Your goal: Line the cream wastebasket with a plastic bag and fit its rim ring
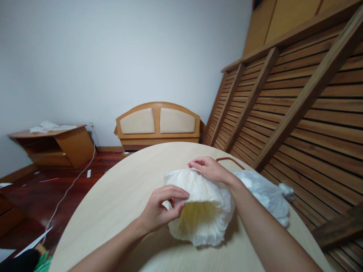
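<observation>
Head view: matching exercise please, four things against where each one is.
Things:
1. left hand
2. right hand
3. second white bag
4. headboard

Places:
a. against the far wall
b. pinching the near rim of the open white bag
c. on the table, right side
d. holding that bag's far rim

Pairs: 1-b, 2-d, 3-c, 4-a

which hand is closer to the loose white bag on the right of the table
Right. The right hand pinches the far rim of the held bag, just beside the loose bag; the left hand grips its near rim, farther.
</observation>
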`<act>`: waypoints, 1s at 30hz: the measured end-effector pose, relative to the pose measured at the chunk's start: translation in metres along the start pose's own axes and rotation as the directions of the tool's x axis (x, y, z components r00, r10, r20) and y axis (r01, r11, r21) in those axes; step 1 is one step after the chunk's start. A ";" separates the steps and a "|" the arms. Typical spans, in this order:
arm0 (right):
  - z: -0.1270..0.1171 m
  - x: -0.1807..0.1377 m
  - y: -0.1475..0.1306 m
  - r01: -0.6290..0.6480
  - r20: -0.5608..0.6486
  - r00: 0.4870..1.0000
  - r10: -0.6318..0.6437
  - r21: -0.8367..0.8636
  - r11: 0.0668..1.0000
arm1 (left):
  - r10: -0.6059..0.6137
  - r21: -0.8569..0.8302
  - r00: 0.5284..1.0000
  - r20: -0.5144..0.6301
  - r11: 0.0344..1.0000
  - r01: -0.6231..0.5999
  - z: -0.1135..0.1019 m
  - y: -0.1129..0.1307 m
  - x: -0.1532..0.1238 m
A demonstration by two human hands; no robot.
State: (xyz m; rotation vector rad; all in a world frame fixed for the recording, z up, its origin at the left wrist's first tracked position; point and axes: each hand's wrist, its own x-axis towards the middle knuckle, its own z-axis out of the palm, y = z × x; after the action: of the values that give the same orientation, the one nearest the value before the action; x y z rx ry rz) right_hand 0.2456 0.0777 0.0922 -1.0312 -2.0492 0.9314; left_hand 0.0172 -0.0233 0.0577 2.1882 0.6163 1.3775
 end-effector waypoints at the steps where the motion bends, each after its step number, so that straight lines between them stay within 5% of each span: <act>1: -0.001 -0.002 -0.006 -0.012 0.048 0.999 0.011 0.008 1.000 | -0.037 0.002 0.999 -0.036 0.999 0.037 -0.001 -0.001 0.000; 5: -0.009 -0.011 -0.028 -0.092 0.130 0.986 0.102 -0.079 0.993 | -0.185 0.006 0.967 -0.177 0.982 0.189 -0.005 -0.004 0.001; 11: -0.021 -0.029 -0.063 0.037 0.154 0.988 -0.016 -0.137 0.990 | -0.376 -0.082 0.880 -0.289 0.926 0.369 -0.010 -0.012 0.005; 16: -0.017 -0.036 -0.082 0.118 0.195 0.978 -0.071 -0.241 0.963 | -0.454 -0.170 0.822 -0.342 0.891 0.422 -0.017 -0.015 0.007; 22: -0.001 -0.028 -0.073 0.268 0.147 0.961 -0.233 -0.298 0.916 | -0.480 -0.200 0.789 -0.384 0.877 0.436 -0.022 -0.019 0.009; 27: 0.000 -0.022 -0.060 0.195 0.006 0.977 -0.213 -0.422 0.885 | -0.431 -0.194 0.809 -0.400 0.902 0.385 -0.024 -0.023 0.010; 30: -0.005 -0.017 -0.051 0.158 -0.051 0.979 -0.198 -0.430 0.889 | -0.284 -0.077 0.890 -0.356 0.958 0.275 -0.024 -0.023 0.006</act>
State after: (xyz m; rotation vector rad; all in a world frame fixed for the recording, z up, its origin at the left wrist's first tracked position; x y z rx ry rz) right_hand 0.2383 0.0427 0.1321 -1.0560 -2.2748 0.3370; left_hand -0.0051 0.0017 0.0572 1.7450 1.0014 1.6285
